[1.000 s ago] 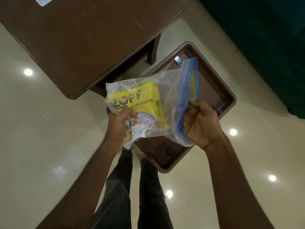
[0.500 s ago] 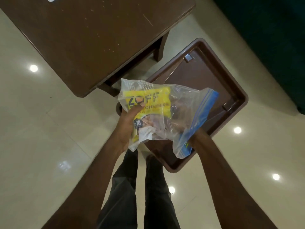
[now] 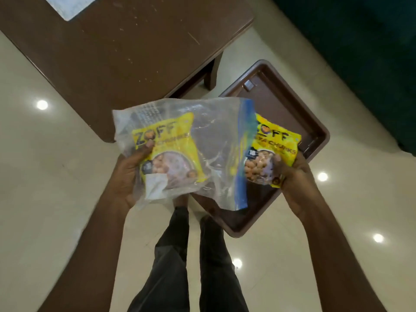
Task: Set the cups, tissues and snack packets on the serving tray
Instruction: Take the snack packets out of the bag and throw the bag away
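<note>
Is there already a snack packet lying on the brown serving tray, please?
No, the serving tray shows only bare brown surface; one yellow packet is held above it in the right hand, the other inside the clear bag.

Glossy cream tiled floor [image 3: 56, 199] with ceiling-light reflections; scuffed brown wooden table [image 3: 126, 52]; dark teal sofa [image 3: 360, 52].

Dim indoor scene, ceiling lights glaring off glossy floor [image 3: 56, 176], soft overall blur, wide-angle bending at edges

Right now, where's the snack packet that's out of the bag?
In the right hand, the loose snack packet is held above the brown tray, just right of the zip bag.
</note>
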